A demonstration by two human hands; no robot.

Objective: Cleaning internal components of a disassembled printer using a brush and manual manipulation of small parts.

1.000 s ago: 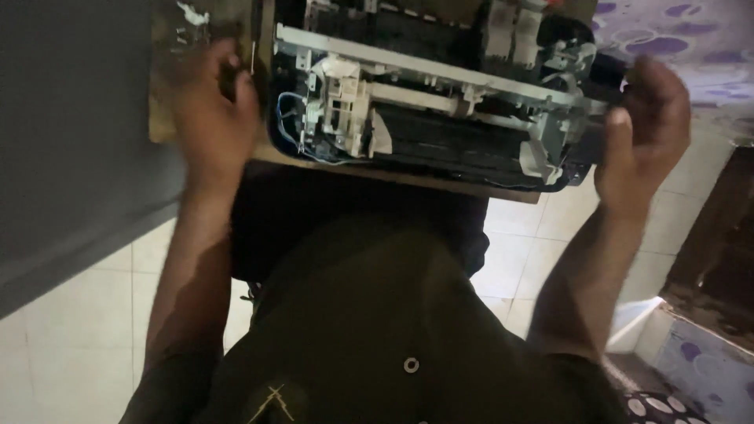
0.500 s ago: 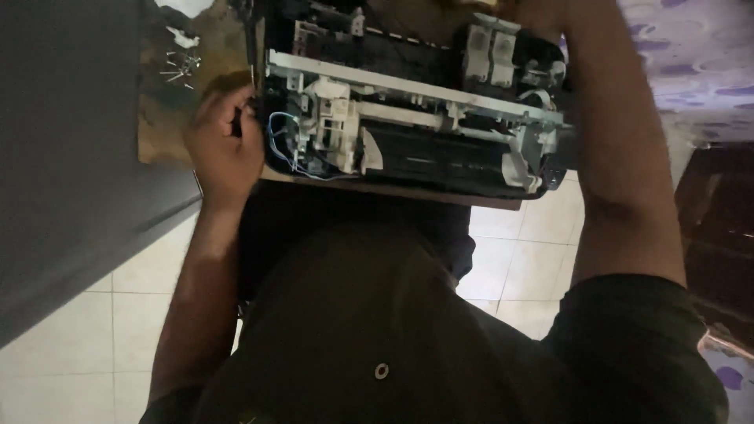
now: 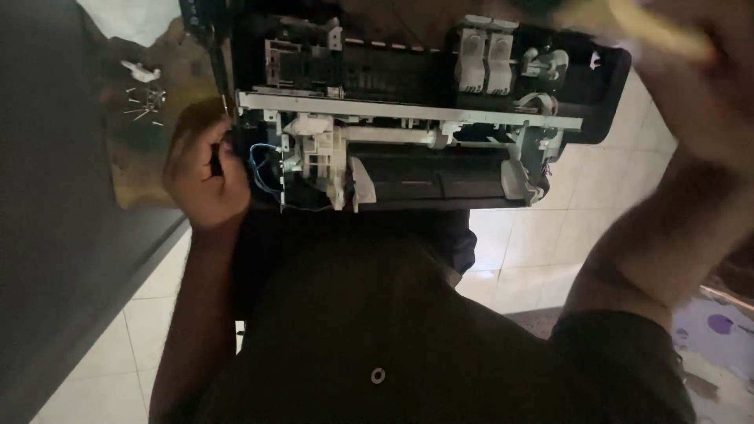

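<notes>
Here the opened printer sits at twelve o'clock on the person's lap; the left hand clenches its left edge; the right hand, blurred at two o'clock, grip unclear; loose screws at ten.

There is a single view, from a camera worn on the person's head. It looks steeply down along the person's own chest and lap, close to the work. An opened printer fills the upper middle of the frame, so near that its top edge is cut off. The left hand shows at its left end, the blurred right hand at the upper right corner. Floor tiles lie beneath.
</notes>
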